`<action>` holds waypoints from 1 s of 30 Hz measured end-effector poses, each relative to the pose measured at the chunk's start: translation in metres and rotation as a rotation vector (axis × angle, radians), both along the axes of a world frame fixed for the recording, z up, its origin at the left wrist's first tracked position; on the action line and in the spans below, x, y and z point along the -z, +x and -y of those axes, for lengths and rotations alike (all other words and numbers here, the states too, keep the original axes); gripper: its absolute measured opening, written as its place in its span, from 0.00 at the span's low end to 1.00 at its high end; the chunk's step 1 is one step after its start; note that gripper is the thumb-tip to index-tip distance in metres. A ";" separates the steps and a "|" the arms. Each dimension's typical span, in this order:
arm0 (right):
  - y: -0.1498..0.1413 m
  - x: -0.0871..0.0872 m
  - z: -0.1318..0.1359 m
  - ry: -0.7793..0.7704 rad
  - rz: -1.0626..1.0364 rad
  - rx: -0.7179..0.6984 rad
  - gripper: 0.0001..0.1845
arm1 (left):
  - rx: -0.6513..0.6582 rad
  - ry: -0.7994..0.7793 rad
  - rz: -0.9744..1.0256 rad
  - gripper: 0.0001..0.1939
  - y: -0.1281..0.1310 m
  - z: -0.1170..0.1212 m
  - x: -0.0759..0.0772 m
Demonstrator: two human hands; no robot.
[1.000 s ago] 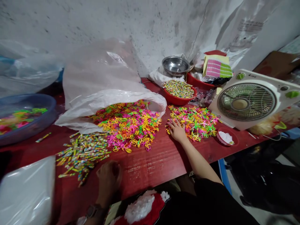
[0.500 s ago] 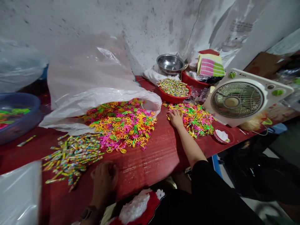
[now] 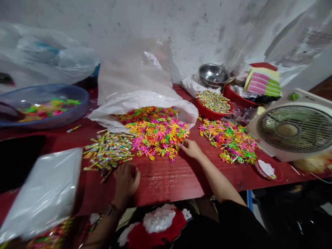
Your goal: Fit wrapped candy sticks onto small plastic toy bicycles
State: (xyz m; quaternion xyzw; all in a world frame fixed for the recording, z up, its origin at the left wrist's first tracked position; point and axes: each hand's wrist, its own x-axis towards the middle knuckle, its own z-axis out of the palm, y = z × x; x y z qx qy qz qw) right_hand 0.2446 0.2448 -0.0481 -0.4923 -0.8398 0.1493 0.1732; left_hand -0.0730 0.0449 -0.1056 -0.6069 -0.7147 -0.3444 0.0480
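On the red bench (image 3: 166, 183), going left to right, we find a blue basin (image 3: 77, 93) holding colored plastic pieces, and nearer us a stack of clear bags (image 3: 44, 190). Next come wrapped candy sticks (image 3: 109, 152) lying loose, then a heap of bright plastic loops (image 3: 155, 133) spilling from a white sack (image 3: 135, 79). Our left hand (image 3: 126, 181) sits curled, knuckles up, just beside the candy sticks; we cannot tell whether it holds anything. Our right hand (image 3: 190, 148) lies open and empty, its fingertips at the heap's near edge. Farther right are a red bowl of candy (image 3: 213, 116), a smaller heap of loops (image 3: 228, 143), and a white box fan (image 3: 287, 129).
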 end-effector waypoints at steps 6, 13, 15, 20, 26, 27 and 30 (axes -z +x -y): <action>-0.032 0.010 0.033 -0.066 0.029 -0.020 0.25 | -0.322 -0.151 -0.042 0.13 -0.042 0.004 -0.016; -0.053 0.022 0.063 0.028 -0.111 -0.147 0.16 | -0.169 -0.412 -0.262 0.21 -0.041 0.001 -0.016; -0.051 0.022 0.065 0.025 -0.103 -0.199 0.11 | -0.167 -0.419 -0.310 0.17 -0.032 -0.005 -0.016; -0.030 0.027 0.068 -0.070 -0.190 -0.190 0.08 | -0.111 -0.364 -0.332 0.12 -0.011 -0.016 -0.008; -0.015 0.037 0.079 -0.309 -0.594 -0.015 0.22 | -0.026 -0.214 0.147 0.09 0.027 -0.002 0.010; -0.015 0.037 0.080 -0.337 -0.651 0.007 0.22 | 0.010 -0.183 0.281 0.08 0.037 0.001 0.012; -0.022 0.038 0.082 -0.401 -0.791 0.038 0.19 | 0.228 -0.121 0.621 0.15 0.071 0.011 0.015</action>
